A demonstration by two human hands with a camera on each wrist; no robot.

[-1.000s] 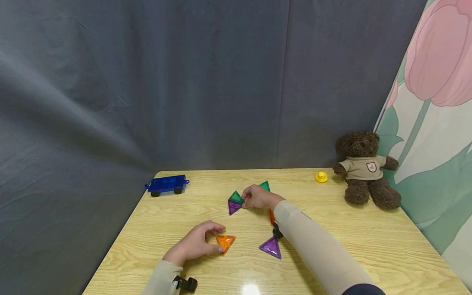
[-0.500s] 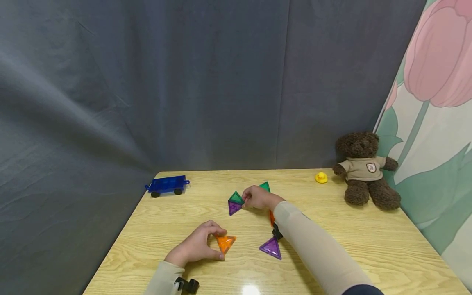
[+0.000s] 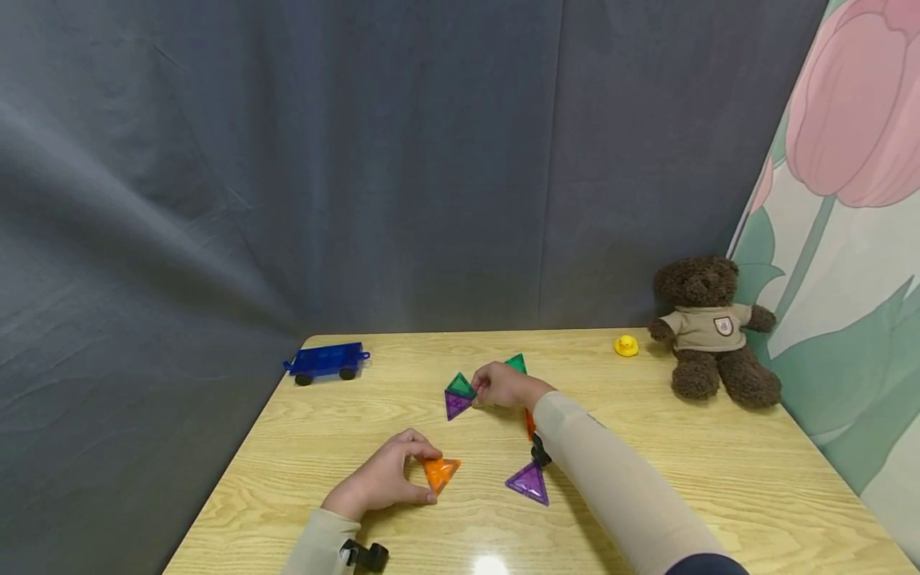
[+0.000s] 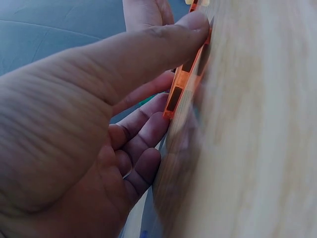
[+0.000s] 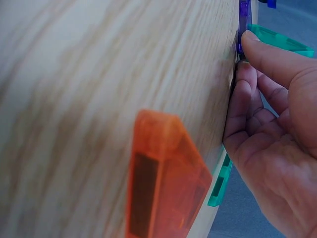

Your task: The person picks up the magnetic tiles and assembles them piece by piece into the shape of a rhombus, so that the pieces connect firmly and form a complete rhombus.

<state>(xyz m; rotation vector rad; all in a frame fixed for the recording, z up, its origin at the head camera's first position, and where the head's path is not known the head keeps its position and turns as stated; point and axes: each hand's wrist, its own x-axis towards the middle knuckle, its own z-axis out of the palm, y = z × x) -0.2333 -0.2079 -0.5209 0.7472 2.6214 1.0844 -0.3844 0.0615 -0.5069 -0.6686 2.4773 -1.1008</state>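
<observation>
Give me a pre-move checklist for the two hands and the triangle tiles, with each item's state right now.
1. Left hand pinches the orange tile: ok.
2. Orange tile's edge rests on the table, seen from the left wrist: ok.
3. Right hand touches the green tile joined to a purple tile: ok.
4. Grip of the right hand on that pair firm: cannot tell.
5. Bare table between orange tile and the joined pair: ok.
6. Loose purple tile lies apart from both hands: ok.

sleeves: beige, long, snug to both wrists
right upper arm: dark navy edge
wrists: small black cameras strapped on
</observation>
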